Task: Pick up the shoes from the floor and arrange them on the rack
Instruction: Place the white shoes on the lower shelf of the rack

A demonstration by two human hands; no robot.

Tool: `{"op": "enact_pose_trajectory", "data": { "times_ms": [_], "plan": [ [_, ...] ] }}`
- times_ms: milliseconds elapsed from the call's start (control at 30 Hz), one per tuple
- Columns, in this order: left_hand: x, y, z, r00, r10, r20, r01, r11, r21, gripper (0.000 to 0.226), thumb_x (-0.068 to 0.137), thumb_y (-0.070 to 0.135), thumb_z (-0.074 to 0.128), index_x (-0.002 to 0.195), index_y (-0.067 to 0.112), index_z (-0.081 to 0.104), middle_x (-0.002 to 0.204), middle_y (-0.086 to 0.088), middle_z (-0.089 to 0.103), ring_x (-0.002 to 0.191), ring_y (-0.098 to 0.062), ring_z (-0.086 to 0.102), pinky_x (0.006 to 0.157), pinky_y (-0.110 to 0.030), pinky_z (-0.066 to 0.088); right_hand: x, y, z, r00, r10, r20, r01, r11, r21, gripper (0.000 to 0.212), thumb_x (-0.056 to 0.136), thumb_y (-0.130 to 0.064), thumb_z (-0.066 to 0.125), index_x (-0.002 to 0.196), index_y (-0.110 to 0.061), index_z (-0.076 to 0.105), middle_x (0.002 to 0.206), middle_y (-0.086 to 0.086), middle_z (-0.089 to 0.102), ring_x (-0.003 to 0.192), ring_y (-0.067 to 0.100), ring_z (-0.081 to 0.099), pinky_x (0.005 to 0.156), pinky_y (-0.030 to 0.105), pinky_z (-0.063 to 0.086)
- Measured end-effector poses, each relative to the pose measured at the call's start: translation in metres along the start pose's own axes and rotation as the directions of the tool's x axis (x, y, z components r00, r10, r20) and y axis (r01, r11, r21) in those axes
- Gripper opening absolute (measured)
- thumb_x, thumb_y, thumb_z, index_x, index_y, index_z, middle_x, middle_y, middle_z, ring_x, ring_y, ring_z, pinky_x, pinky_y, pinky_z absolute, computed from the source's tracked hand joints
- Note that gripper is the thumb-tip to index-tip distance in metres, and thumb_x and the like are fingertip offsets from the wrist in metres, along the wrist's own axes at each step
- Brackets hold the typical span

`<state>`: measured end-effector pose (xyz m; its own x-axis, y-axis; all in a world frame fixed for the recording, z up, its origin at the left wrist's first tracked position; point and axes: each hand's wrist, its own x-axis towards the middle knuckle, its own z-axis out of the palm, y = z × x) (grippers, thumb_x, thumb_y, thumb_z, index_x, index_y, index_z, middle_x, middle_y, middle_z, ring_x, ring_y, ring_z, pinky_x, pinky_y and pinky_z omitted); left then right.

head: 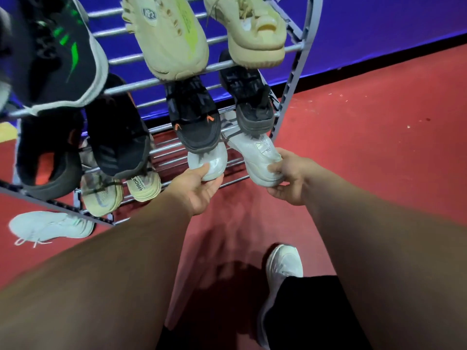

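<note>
Below, on the lowest tier of the metal rack [290,87], two white shoes rested with their toes pointing outward toward the person. The left hand [199,188] gripped the toe of the left white shoe [211,164], thumb pressed on top and fingers curled beneath the sole. The right hand [290,178] clasped the toe of the right white shoe [260,157], thumb on the upper and fingers wrapped under the front edge. Both shoes lay on the rack bars, directly ahead of the hands and partly hidden under a pair of black shoes [194,114] on the tier above. Cream shoes [171,39] occupied the top tier. To the left, on the lowest tier, sat a pair of beige shoes [101,193]. A further white shoe [50,226] lay on the red floor [379,147] just beside the rack's left foot, well apart from either hand. The person's own white shoe [280,274] stood on the floor near the frame's lower edge.
</note>
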<state>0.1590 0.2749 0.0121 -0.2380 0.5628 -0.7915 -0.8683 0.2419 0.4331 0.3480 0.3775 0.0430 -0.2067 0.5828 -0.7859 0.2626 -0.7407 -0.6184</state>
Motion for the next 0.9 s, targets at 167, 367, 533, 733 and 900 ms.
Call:
{"op": "enact_pose_trajectory", "data": {
  "times_ms": [167,367,533,733,900],
  "plan": [
    [0.02,0.003,0.0,0.999,-0.007,0.042,0.007,1.0,-0.02,0.041,0.095,0.027,0.069,0.129,0.005,0.062,0.114,-0.018,0.073,0.098,-0.027,0.075,0.079,-0.034,0.063,0.025,0.004,0.005,1.0,-0.019,0.018,0.018,0.997,0.074,0.053,0.097,0.005,0.047,0.113,-0.04,0.069,0.102,-0.002,0.07,0.082,0.019,0.064,0.074,0.037,0.054],
    [0.032,-0.013,-0.008,0.979,-0.195,-0.054,0.202,0.952,0.228,0.046,0.109,0.027,0.041,0.138,-0.009,0.047,0.122,-0.024,0.064,0.113,-0.029,0.066,0.084,-0.037,0.058,0.043,0.009,0.018,1.0,0.012,0.01,-0.013,0.995,0.097,0.053,0.097,0.005,0.045,0.111,-0.04,0.07,0.094,-0.002,0.07,0.077,0.018,0.062,0.072,0.036,0.052],
    [0.043,-0.014,-0.01,0.983,-0.172,-0.069,0.182,0.961,0.208,0.035,0.11,0.016,0.038,0.132,-0.009,0.051,0.091,-0.014,0.067,0.089,-0.016,0.064,0.07,-0.03,0.06,0.055,0.012,0.029,1.0,-0.007,0.015,0.005,0.988,0.156,0.057,0.095,0.005,0.043,0.118,-0.041,0.069,0.103,-0.005,0.072,0.082,0.018,0.064,0.076,0.038,0.052],
    [0.053,-0.016,-0.017,0.994,-0.097,-0.048,0.104,0.98,0.17,0.036,0.108,0.01,0.041,0.141,-0.003,0.047,0.095,-0.017,0.072,0.083,-0.02,0.074,0.075,-0.031,0.061,0.066,0.011,0.036,0.999,-0.05,-0.002,0.049,0.968,0.246,0.062,0.093,0.008,0.042,0.123,-0.039,0.069,0.099,-0.006,0.074,0.074,0.016,0.066,0.069,0.033,0.052],
    [0.061,-0.007,-0.015,1.0,0.01,-0.008,-0.01,0.997,0.077,0.028,0.108,0.013,0.042,0.136,0.005,0.045,0.112,-0.019,0.073,0.09,-0.019,0.076,0.074,-0.03,0.063,0.075,0.015,0.038,0.999,-0.027,-0.018,0.03,0.978,0.208,0.06,0.094,0.006,0.042,0.121,-0.041,0.069,0.104,-0.007,0.075,0.086,0.017,0.068,0.083,0.038,0.052]
  ]
}}
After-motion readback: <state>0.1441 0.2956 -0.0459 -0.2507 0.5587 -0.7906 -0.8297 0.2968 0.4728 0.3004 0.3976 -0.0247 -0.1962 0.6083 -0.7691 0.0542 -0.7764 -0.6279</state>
